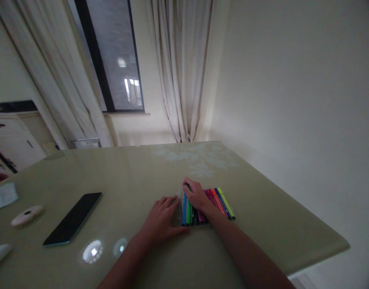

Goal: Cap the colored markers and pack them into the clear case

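A clear plastic case (pixel 179 208) lies on the table, with several coloured markers (pixel 223 202) side by side in it. My left hand (pixel 163 218) grips the case's left end, its fingertips at the far corner and its thumb along the near edge. Over the middle of the row, my right hand (pixel 195 194) has its fingers closed round the far end of a green marker (pixel 189 212). Blue, black and purple markers show beside it; red, orange and yellow ones lie farther right. My right hand and wrist hide part of the row.
A black tablet (pixel 73 218) lies left of my hands on the glossy table (pixel 127 176). Beyond it are a pale oval object (pixel 26 215) and a folded paper (pixel 4 196). The wall (pixel 292 100) rises along the right side; a curtained window (pixel 118 60) stands behind.
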### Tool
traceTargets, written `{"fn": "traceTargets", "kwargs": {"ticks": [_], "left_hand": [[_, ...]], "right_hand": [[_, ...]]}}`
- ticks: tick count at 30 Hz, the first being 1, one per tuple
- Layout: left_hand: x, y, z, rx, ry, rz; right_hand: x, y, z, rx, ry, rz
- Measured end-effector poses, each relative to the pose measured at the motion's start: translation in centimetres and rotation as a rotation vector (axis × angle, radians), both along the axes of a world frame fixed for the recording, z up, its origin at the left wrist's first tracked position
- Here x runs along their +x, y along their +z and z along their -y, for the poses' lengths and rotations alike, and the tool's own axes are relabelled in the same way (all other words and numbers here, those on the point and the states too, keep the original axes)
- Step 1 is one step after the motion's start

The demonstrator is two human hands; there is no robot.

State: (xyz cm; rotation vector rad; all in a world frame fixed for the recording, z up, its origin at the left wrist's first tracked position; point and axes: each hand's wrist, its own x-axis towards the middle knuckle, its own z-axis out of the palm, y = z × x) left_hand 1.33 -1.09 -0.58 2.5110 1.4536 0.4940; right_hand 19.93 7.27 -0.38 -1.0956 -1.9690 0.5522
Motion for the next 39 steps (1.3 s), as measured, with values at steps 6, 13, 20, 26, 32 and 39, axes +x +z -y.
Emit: {"fn": "traceTargets", "kwargs": {"ticks": [6, 13, 20, 26, 32, 39], "left_hand": [[-0.1, -0.2, 0.0, 0.018, -0.003, 0.010], [-0.2, -0.3, 0.0, -0.008, 0.020, 0.000], [1.3, -0.6, 0.4, 0.183, -0.013, 0.101], [2.8, -0.7, 0.3, 0.115, 0.137, 0.053], [-1.3, 0.9, -0.5, -0.001, 0.494, -0.126], [-3.9, 1.5, -0.5, -0.007, 0.721, -0.313]], "right_hand": [[0.2, 0.8, 0.5, 0.031, -0.084, 0.034], [1.5, 2.6, 1.2, 0.039, -0.256, -0.272], [-0.6, 1.8, 3.0, 0.100, -0.287, -0.274], [-2.0, 1.3, 3.6, 0.036, -0.061, -0.277], [2.0, 1.5, 0.9, 0.068, -0.138, -0.202], [3.1, 0.3, 0.4, 0.073, -0.168, 0.382]]}}
